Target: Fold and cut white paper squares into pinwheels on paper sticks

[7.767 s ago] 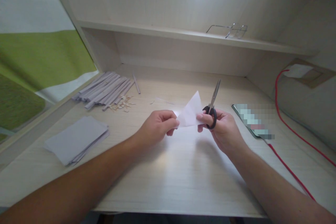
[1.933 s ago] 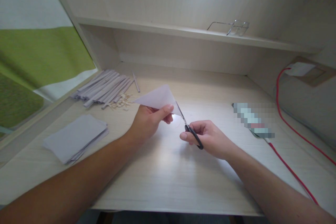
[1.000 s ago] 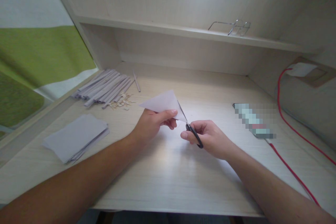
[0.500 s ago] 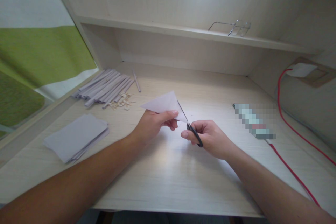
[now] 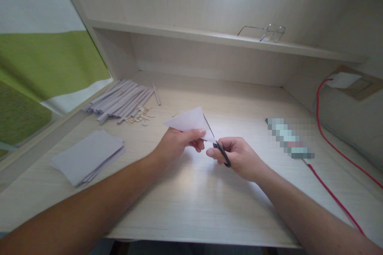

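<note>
The left hand [image 5: 178,142] pinches white paper [image 5: 191,120]; at the paper's four o'clock, the right hand [image 5: 240,156] grips scissors [image 5: 222,153]. Tubes [image 5: 121,101] lie at the left hand's ten o'clock.

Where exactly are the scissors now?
Right of center in the head view, the scissors are in the right hand, at the right edge of the white paper in the left hand.

On the desk [image 5: 191,211], we see the paper stack [image 5: 86,155] at left, the tubes [image 5: 122,97] behind it, and the phone [image 5: 289,139] at right. Between paper stack and phone, our left hand [image 5: 178,142] holds the sheet [image 5: 191,119], our right hand [image 5: 241,154] the scissors [image 5: 223,153]. Glasses [image 5: 265,32] rest on the shelf [image 5: 179,32] behind.
</note>
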Tool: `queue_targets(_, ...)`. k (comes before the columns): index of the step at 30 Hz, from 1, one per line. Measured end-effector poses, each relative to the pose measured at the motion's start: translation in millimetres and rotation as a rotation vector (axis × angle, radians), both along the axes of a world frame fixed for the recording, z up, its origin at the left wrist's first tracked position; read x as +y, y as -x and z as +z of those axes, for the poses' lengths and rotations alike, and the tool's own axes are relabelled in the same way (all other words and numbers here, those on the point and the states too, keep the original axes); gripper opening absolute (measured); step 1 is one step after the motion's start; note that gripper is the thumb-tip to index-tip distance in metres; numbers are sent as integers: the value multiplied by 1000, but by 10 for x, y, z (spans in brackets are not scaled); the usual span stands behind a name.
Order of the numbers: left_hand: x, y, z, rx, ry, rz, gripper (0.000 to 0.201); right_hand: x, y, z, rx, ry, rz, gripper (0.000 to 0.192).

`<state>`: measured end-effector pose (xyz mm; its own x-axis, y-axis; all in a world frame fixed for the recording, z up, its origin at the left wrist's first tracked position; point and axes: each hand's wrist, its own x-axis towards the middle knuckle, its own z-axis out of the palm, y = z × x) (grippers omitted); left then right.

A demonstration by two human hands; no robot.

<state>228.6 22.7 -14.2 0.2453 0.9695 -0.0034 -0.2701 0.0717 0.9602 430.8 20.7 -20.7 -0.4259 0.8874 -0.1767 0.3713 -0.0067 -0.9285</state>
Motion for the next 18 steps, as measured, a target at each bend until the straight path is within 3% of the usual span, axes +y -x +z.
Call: queue_targets(18, -6, -21, -30, 7, 36, -39, 22, -14, 11, 0, 20, -19, -5, 50)
